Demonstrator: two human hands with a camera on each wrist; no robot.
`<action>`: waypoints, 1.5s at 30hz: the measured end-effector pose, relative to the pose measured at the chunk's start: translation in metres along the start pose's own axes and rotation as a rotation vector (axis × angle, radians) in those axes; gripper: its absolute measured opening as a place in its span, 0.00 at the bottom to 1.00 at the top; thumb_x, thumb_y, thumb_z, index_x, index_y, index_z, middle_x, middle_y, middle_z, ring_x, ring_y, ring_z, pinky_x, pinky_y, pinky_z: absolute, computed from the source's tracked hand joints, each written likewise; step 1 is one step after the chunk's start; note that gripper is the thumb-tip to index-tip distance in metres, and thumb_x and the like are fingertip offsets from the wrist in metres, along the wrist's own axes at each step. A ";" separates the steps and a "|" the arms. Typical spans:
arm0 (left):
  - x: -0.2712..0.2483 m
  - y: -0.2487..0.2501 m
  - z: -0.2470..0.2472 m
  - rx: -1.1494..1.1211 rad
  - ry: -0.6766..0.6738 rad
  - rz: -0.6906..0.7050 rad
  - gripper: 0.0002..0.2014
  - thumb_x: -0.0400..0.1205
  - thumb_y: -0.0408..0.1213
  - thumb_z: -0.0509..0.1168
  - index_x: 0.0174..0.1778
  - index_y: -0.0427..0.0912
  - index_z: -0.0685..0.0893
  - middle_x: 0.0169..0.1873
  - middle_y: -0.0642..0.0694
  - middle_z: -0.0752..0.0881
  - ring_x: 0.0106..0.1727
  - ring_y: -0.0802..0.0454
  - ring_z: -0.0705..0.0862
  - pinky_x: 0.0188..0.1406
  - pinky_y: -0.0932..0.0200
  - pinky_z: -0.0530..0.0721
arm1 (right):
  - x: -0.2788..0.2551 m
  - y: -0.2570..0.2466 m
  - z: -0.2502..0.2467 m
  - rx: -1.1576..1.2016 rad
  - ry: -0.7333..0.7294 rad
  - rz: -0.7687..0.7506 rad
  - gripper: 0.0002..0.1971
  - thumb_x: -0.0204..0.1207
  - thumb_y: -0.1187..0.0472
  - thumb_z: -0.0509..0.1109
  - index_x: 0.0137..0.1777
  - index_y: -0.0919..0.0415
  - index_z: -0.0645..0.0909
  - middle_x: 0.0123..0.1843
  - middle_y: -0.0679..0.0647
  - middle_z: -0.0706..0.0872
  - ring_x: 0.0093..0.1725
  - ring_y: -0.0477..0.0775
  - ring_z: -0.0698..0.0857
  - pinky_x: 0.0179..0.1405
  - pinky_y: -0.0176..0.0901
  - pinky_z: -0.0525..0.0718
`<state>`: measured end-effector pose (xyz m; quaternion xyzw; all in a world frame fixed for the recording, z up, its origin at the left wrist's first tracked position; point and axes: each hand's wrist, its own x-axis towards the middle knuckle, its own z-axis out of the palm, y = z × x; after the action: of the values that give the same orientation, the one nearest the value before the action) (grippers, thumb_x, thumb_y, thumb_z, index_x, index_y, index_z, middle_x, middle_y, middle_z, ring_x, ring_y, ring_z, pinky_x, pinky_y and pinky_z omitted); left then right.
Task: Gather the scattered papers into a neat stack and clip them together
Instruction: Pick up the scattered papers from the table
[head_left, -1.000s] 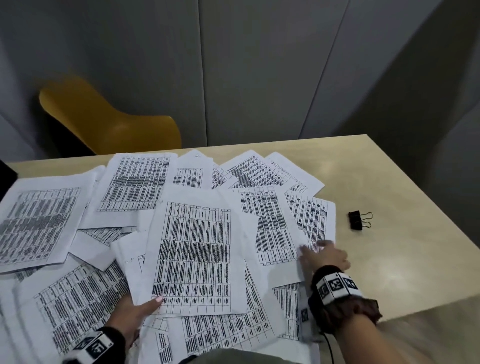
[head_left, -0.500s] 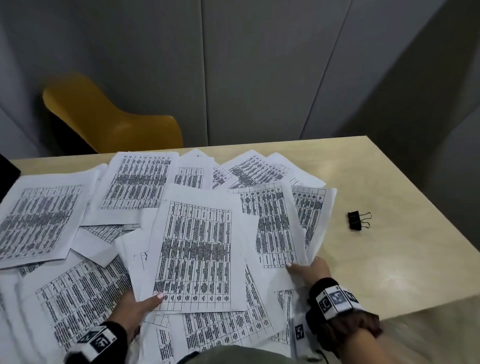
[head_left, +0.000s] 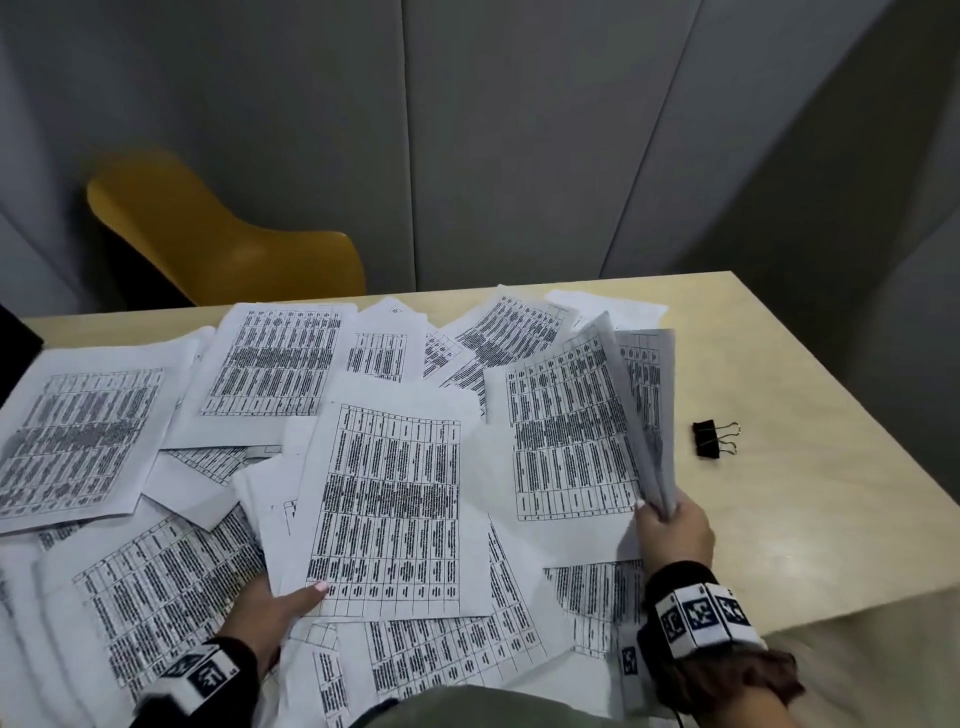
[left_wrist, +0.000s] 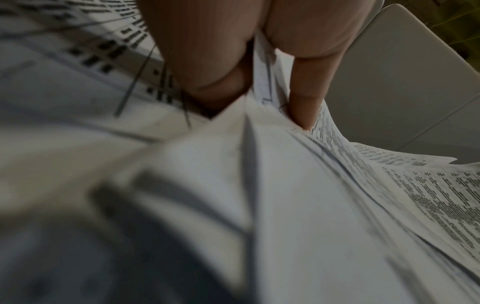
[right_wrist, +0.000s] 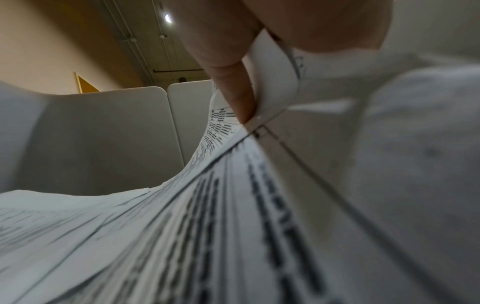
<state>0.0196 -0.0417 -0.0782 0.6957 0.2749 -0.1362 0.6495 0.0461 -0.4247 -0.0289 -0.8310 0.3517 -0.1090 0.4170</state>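
From the head view, printed papers (head_left: 395, 499) lie scattered and overlapping across the pale wooden table (head_left: 810, 525), with a black binder clip (head_left: 714, 439) lying apart from them on bare wood to the right. The right hand (head_left: 675, 530) pinches the near corner of a few sheets, which stand raised off the pile; the left hand (head_left: 270, 605) grips the near edge of the central sheets, thumb on top. A yellow chair (head_left: 228, 244) stands beyond the table. The wrist views alone show the grips close up: the left fingers (left_wrist: 309, 88) and the right fingers (right_wrist: 233, 82) each clamp several layered sheets. Half a second ago the right-hand sheets lay almost flat; now they are lifted and curled upward, while the left hand keeps its hold.
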 end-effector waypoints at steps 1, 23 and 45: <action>0.000 -0.001 0.000 0.019 0.009 0.000 0.10 0.75 0.23 0.68 0.51 0.35 0.82 0.46 0.39 0.87 0.50 0.41 0.83 0.57 0.50 0.75 | 0.000 0.000 -0.002 0.002 0.015 -0.010 0.05 0.76 0.66 0.66 0.46 0.62 0.83 0.34 0.62 0.82 0.38 0.64 0.81 0.43 0.48 0.79; 0.006 0.017 0.019 0.157 0.037 0.001 0.15 0.76 0.32 0.70 0.58 0.36 0.79 0.51 0.36 0.86 0.54 0.38 0.83 0.64 0.37 0.76 | -0.010 -0.037 -0.068 -0.019 0.523 -0.451 0.15 0.74 0.63 0.57 0.52 0.66 0.83 0.38 0.71 0.86 0.35 0.69 0.81 0.36 0.43 0.69; 0.012 0.011 0.019 0.153 0.076 -0.001 0.12 0.73 0.32 0.72 0.52 0.35 0.82 0.44 0.36 0.89 0.46 0.36 0.87 0.58 0.37 0.82 | -0.024 -0.082 0.012 0.591 0.038 -0.058 0.11 0.76 0.69 0.68 0.57 0.67 0.80 0.43 0.57 0.84 0.38 0.51 0.83 0.43 0.41 0.82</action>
<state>0.0385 -0.0576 -0.0778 0.7478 0.2884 -0.1308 0.5835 0.0750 -0.3679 0.0292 -0.6812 0.2884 -0.2339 0.6309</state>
